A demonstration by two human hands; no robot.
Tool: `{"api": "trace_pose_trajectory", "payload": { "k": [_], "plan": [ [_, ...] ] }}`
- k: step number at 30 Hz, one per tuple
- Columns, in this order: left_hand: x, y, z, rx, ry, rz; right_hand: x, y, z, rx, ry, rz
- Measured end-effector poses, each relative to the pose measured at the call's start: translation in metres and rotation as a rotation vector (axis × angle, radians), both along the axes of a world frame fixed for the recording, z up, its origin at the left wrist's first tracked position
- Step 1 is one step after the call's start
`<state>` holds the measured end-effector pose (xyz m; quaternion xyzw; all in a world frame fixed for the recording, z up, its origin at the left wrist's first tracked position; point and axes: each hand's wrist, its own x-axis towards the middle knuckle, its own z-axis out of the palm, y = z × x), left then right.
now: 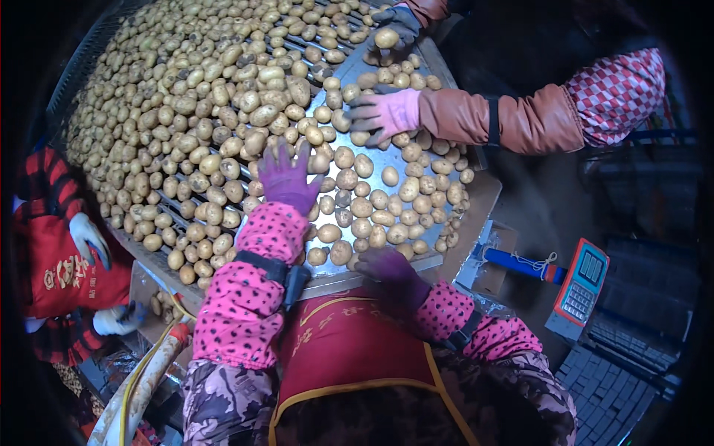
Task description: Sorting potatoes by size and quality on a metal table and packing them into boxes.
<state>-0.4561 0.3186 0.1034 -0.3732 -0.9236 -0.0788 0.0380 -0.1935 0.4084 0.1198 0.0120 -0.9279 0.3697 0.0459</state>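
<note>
My left hand (289,177), in a purple glove, lies with spread fingers on potatoes where the slatted rack meets the metal sheet. At the near edge of the metal sheet (329,268) is my right hand (393,273), also in a purple glove; it is blurred and touches or nearly touches a potato, and whether it grips one cannot be told. Many loose potatoes (361,208) lie on the sheet between and beyond my hands. A thick heap of potatoes (167,106) covers the slatted rack (174,207) on the left.
Across the sheet, a co-worker's pink-gloved hand (386,114) rests on potatoes, and their other gloved hand (393,33) holds one. Another co-worker in a red apron (78,262) stands left. A scale display (582,281) on a blue post is at the right. Cardboard boxes (142,295) stand below the rack.
</note>
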Motion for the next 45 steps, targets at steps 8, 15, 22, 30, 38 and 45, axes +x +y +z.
{"api": "trace_pose_trajectory", "payload": {
  "k": [8, 15, 22, 30, 38, 45],
  "plan": [
    [0.083, -0.073, 0.009, -0.061, -0.203, -0.396, 0.018, 0.025, 0.013, 0.144, -0.058, -0.061],
    [0.111, -0.176, 0.031, 0.033, -0.316, -0.153, -0.044, 0.003, -0.005, 0.044, -0.061, -0.036],
    [0.115, -0.222, 0.019, 0.034, -0.137, 0.317, -0.099, 0.001, 0.005, 0.292, 0.024, 0.307],
    [0.112, -0.22, 0.013, 0.015, -0.151, 0.311, -0.105, 0.062, -0.01, 0.551, -0.068, -0.351],
    [0.131, -0.197, 0.028, -0.084, -0.318, -0.045, -0.017, -0.05, 0.001, 0.293, -0.119, -0.252],
    [0.107, -0.149, 0.021, -0.053, -0.284, -0.182, -0.003, -0.027, -0.012, 0.024, 0.025, -0.086]
  ]
}}
